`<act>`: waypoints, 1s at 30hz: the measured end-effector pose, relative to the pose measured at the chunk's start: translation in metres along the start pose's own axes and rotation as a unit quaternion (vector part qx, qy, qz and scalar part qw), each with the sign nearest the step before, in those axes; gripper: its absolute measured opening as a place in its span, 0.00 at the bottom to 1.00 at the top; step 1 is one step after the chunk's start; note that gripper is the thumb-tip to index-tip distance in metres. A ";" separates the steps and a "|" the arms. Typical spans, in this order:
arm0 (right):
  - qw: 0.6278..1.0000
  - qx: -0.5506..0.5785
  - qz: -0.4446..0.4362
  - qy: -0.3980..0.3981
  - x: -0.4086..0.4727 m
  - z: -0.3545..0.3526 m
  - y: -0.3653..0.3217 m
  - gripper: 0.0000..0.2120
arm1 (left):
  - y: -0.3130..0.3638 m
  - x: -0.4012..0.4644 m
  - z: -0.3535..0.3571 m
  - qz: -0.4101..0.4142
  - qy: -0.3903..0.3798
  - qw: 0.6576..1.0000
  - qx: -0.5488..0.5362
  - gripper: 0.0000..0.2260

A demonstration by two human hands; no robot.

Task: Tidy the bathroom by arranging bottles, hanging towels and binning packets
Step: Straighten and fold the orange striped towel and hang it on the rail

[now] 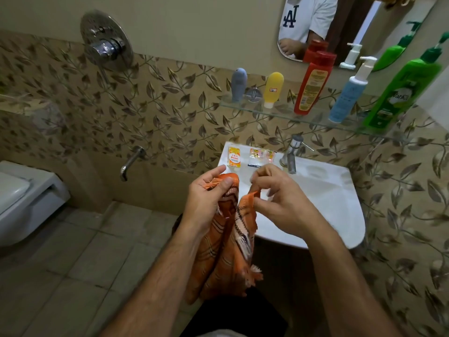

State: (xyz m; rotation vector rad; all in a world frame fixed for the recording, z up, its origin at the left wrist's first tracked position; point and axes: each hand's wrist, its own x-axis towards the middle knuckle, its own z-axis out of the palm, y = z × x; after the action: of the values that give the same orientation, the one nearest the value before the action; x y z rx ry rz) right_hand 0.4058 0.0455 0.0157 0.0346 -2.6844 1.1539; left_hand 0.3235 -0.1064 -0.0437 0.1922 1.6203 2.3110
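Note:
An orange striped towel (226, 251) with frayed fringes hangs between my hands in front of the sink. My left hand (209, 193) grips its upper left corner. My right hand (279, 195) pinches the other top edge. Two packets lie on the sink's back rim: an orange-and-white packet (234, 158) and a clear crumpled packet (261, 157). On the glass shelf (286, 113) stand a grey bottle (238, 84), a yellow bottle (274, 88), a red bottle (313, 83), a blue pump bottle (348, 96) and a green pump bottle (401, 93).
The white sink (335, 203) sits at the right with a chrome tap (291, 152). A mirror (345, 27) hangs above the shelf. A white toilet (21, 198) is at the left, with a wall spout (131, 161) and a shower mixer (107, 45) on the leaf-patterned tiles.

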 end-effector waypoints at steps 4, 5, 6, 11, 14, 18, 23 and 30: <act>0.989 0.128 0.075 0.018 0.003 0.007 -0.005 0.07 | 0.001 -0.001 0.002 -0.006 -0.028 1.000 -0.012 0.11; 0.990 0.119 0.078 0.024 0.004 0.009 -0.003 0.10 | 0.002 0.000 0.003 -0.011 -0.030 0.999 -0.012 0.09; 0.991 0.105 0.080 0.022 0.004 0.010 -0.001 0.13 | 0.003 0.000 0.004 -0.015 -0.028 0.999 -0.013 0.08; 0.994 0.066 0.083 -0.017 0.004 0.009 0.002 0.07 | -0.001 -0.002 0.008 -0.041 -0.015 0.998 -0.048 0.03; 0.992 0.099 0.072 -0.025 0.003 0.009 0.001 0.05 | -0.004 -0.004 0.009 -0.085 -0.049 0.991 -0.096 0.02; 0.985 0.131 0.112 0.027 0.003 0.013 0.002 0.13 | -0.007 -0.008 0.014 -0.093 -0.075 0.987 -0.109 0.03; 0.977 0.117 0.163 0.077 0.001 0.021 0.006 0.16 | -0.009 -0.013 0.019 -0.095 -0.100 0.982 -0.128 0.05; 0.978 0.049 0.168 0.112 0.000 0.021 0.008 0.20 | -0.003 -0.012 0.021 -0.092 -0.111 0.985 -0.090 0.13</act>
State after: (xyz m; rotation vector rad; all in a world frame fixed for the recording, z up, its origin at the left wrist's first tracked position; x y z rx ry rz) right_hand 0.4013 0.0354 -0.0042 -0.5208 -2.4911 1.2949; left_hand 0.3410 -0.0908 -0.0384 0.2374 1.2596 2.1926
